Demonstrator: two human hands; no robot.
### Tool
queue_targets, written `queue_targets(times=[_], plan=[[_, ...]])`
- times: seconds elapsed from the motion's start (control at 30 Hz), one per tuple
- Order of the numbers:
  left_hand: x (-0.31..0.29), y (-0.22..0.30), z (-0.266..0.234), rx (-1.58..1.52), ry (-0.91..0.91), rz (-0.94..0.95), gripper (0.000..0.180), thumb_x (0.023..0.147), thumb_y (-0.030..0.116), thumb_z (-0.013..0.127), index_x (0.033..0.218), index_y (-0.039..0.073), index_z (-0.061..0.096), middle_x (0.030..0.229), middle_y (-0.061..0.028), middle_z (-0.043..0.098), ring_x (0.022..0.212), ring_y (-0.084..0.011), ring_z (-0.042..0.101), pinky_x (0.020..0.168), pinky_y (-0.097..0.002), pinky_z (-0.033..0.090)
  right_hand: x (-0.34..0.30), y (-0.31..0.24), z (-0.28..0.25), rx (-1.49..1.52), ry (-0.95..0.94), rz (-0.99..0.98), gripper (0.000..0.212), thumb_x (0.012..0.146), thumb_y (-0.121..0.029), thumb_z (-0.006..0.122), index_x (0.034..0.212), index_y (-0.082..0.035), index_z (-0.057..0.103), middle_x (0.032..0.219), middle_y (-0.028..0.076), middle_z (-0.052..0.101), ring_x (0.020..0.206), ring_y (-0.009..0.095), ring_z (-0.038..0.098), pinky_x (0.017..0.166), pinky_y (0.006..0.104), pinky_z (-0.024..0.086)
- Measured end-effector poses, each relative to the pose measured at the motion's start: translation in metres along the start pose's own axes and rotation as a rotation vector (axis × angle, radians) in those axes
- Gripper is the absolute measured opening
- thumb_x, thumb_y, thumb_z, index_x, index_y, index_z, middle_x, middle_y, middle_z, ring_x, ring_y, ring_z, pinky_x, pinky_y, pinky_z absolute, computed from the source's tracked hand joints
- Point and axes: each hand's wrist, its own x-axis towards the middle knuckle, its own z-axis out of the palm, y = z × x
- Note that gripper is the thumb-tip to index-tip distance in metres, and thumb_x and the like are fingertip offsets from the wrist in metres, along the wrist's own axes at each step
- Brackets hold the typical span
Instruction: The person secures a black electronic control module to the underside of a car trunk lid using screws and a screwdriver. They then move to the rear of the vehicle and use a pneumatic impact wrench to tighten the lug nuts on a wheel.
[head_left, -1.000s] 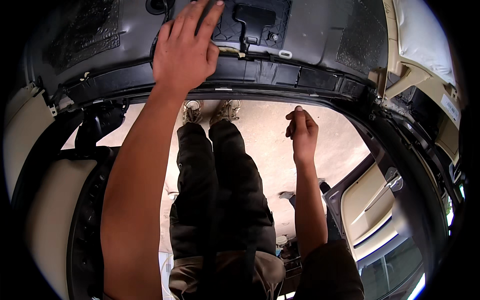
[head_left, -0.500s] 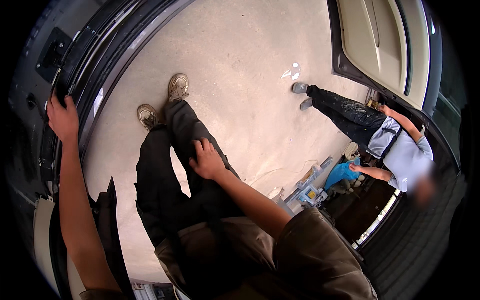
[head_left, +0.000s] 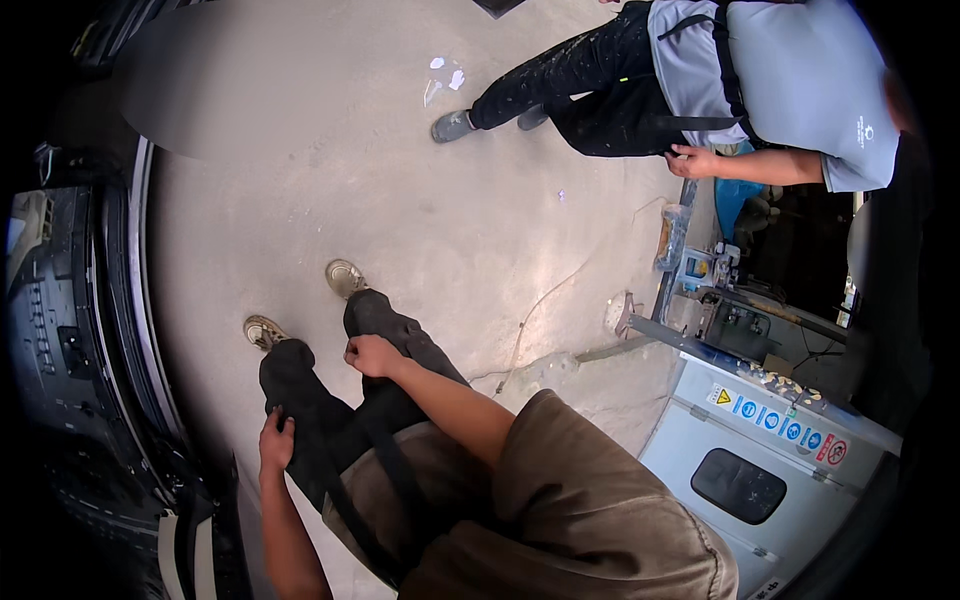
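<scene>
My left hand (head_left: 275, 442) hangs beside my left thigh, thumb and fingers apart, with nothing visible in it. My right hand (head_left: 372, 356) is in front of my right thigh, its fingers curled in and no object showing. Both hands are close to my dark trousers (head_left: 308, 400). Nearest on the left is a vehicle's dark body with an open door frame (head_left: 135, 300), which neither hand touches.
A co-worker (head_left: 800, 80) in a light shirt stands at the upper right. A grey-blue metal cabinet (head_left: 665, 455) with a dark window is at the lower right. White scraps (head_left: 437, 64) and a thin cord (head_left: 540, 300) lie on the concrete floor (head_left: 330, 190).
My left hand has let go of the vehicle's frame and dropped beside my thigh. My right hand's fingers have curled in. The view has turned right, bringing the cabinet in; the co-worker appears larger.
</scene>
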Motion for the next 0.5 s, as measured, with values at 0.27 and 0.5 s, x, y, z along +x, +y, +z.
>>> queue_targets(times=[0.27,0.5], plan=[[-0.016,0.076,0.027,-0.197,-0.261,0.093,0.041,0.101,0.024,0.054,0.121,-0.010,0.064,0.093,-0.0179,0.076,0.083,-0.0234,0.073,0.081,-0.0342,0.057,-0.156,0.133,-0.115,0.556,0.321,0.151,0.050,0.094,-0.049,0.058,0.101,-0.003,0.075,0.092,0.012,0.076,0.094,0.027,0.071,0.087,0.0382,0.053],[-0.067,0.175,0.066,-0.090,-0.138,0.278,0.042,0.102,0.026,0.051,0.129,-0.004,0.064,0.084,-0.0113,0.076,0.085,-0.0185,0.073,0.084,-0.0334,0.050,-0.336,0.298,0.000,0.601,0.554,0.611,0.049,0.091,-0.049,0.054,0.080,-0.009,0.079,0.095,0.014,0.076,0.100,0.031,0.071,0.091,0.0427,0.054]])
